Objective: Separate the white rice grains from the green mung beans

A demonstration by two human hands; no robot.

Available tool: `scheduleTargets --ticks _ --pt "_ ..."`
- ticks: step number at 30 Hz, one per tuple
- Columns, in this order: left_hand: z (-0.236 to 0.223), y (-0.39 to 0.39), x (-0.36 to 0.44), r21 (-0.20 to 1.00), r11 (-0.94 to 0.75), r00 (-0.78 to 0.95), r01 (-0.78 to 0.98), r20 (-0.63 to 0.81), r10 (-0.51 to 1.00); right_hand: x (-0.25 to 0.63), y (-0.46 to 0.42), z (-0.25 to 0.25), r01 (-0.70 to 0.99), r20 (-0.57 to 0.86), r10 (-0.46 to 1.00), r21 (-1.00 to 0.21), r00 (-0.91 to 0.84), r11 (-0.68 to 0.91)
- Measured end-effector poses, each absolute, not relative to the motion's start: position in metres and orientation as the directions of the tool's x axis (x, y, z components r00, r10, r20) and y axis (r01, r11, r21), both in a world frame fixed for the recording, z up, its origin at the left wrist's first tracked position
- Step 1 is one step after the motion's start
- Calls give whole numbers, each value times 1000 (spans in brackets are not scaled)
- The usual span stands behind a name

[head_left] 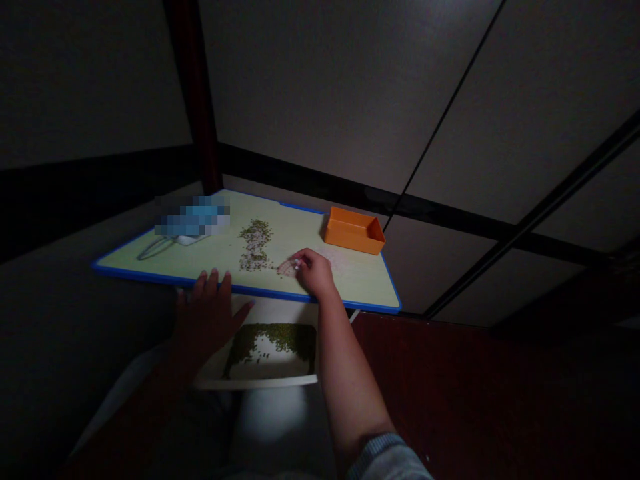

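On the pale, blue-edged tabletop lies a loose heap of small seeds or beans (256, 245), green mixed with pinkish. Just right of the heap, my right hand (315, 270) rests low over the table with thumb and finger pinched; a tiny whitish bit shows there, too small to name. Some pale pinkish bits (287, 267) lie beside its fingertips. My left hand (207, 313) has its fingers apart, their tips on the near table edge. Below that edge, a shallow white tray or drawer (260, 383) holds many green seeds (290, 337).
An orange open box (355, 231) stands at the table's back right. Toward the back left lies a pixelated blue item (193, 217) with a strap-like loop (155, 248). Panelled wall (350, 87) rises behind the table (300, 227); reddish floor (425, 387) shows at right.
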State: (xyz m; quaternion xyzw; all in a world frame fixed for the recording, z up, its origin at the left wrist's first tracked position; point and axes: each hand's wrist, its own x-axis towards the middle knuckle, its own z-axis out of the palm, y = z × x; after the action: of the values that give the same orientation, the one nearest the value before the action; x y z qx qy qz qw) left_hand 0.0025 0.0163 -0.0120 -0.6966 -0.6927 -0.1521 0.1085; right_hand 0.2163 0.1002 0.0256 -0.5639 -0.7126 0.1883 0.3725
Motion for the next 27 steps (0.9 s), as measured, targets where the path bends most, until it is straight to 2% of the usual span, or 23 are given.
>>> scheduleTargets --ticks 12,17,27 --pt "-11 14 4 61 -8 -14 998 357 934 215 100 25 637 328 935 -694 -134 334" --pt "-9 14 5 60 -2 -19 998 350 937 215 94 33 675 322 934 -656 -153 337" --pt "-8 13 6 59 4 -24 998 345 938 214 91 38 691 269 939 -637 -214 340"
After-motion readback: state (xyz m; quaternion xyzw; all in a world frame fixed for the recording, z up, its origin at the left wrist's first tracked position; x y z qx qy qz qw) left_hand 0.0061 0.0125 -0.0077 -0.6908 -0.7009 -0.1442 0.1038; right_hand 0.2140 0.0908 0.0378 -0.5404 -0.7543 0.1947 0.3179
